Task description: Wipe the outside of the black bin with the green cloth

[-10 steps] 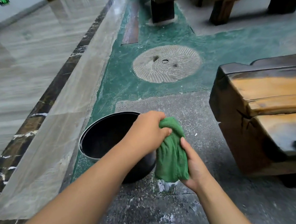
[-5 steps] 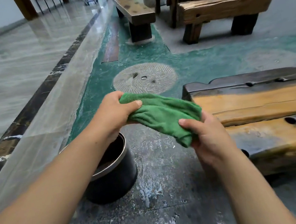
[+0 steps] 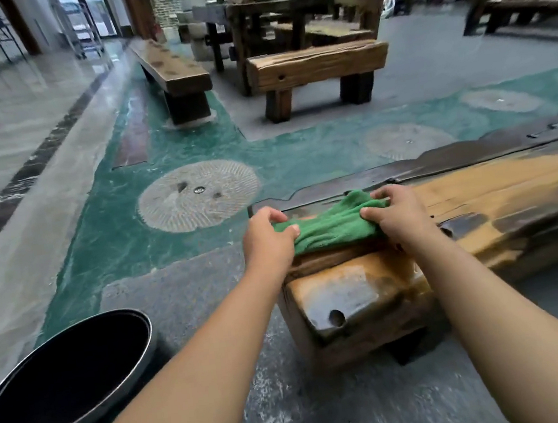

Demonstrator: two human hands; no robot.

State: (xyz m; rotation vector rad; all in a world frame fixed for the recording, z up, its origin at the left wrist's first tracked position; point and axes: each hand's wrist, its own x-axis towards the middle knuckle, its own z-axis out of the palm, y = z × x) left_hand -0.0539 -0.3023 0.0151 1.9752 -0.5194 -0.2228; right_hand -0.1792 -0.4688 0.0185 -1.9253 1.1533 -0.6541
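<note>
The green cloth (image 3: 332, 225) lies stretched across the near end of a wooden bench (image 3: 496, 195). My left hand (image 3: 267, 243) pinches its left edge and my right hand (image 3: 397, 218) grips its right end, both resting on the bench top. The black bin (image 3: 64, 378), round with a silver rim, stands on the floor at the lower left, well apart from both hands. Only its open mouth and dark inside show; its outer wall is mostly hidden.
A round grooved stone disc (image 3: 198, 195) is set in the green floor ahead. Two wooden benches (image 3: 317, 69) and a dark table (image 3: 271, 15) stand farther back. Glossy marble flooring (image 3: 2, 113) runs along the left.
Both hands carried the cloth up from beside the bin and to the right, and now hold it spread on the bench top. The view has lifted, so the bin sits lower left.
</note>
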